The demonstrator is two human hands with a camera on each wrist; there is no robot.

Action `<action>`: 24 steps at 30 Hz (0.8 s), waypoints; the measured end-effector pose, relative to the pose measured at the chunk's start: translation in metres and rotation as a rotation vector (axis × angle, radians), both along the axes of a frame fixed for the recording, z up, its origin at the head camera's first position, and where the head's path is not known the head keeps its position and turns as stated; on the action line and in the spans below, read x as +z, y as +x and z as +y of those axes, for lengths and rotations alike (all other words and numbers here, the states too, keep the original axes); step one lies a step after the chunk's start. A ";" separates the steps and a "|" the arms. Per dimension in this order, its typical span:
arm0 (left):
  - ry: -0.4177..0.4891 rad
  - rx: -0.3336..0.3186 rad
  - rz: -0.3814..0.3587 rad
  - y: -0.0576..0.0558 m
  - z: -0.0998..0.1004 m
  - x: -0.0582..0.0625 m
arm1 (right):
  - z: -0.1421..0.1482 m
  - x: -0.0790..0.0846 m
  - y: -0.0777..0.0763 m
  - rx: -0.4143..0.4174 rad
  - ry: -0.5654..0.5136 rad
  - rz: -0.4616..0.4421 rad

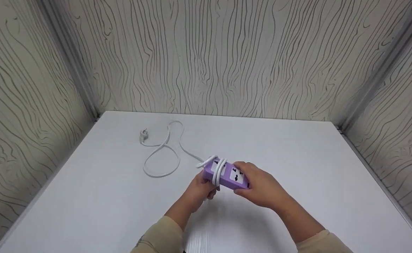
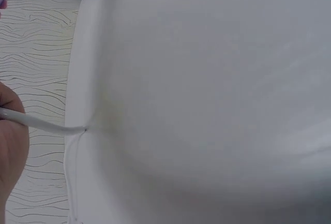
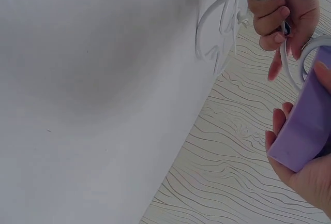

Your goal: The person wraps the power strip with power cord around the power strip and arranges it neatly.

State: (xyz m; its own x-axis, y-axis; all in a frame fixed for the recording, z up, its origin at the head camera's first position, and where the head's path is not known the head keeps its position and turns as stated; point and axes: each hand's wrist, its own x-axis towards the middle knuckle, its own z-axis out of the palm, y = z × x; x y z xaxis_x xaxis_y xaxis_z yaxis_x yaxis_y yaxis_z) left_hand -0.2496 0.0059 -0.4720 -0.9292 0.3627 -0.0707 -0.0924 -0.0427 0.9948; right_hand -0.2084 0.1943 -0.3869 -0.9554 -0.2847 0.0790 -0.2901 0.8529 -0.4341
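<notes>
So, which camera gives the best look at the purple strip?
The head view: it shows the strip with sockets and cord wound round it. The right wrist view shows plain purple, cut off by the picture's edge, no sockets. The left wrist view catches just a purple sliver at the upper left corner.

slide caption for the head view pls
Right grip holds a purple power strip, left grip by the end wrapped in white cord, plug lying on the table.

Soft shadows on white tabletop [image 1: 290, 151]
</notes>
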 end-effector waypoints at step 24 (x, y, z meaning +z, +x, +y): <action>-0.305 0.005 0.258 0.016 0.009 -0.008 | -0.006 -0.012 -0.002 -0.191 0.000 0.030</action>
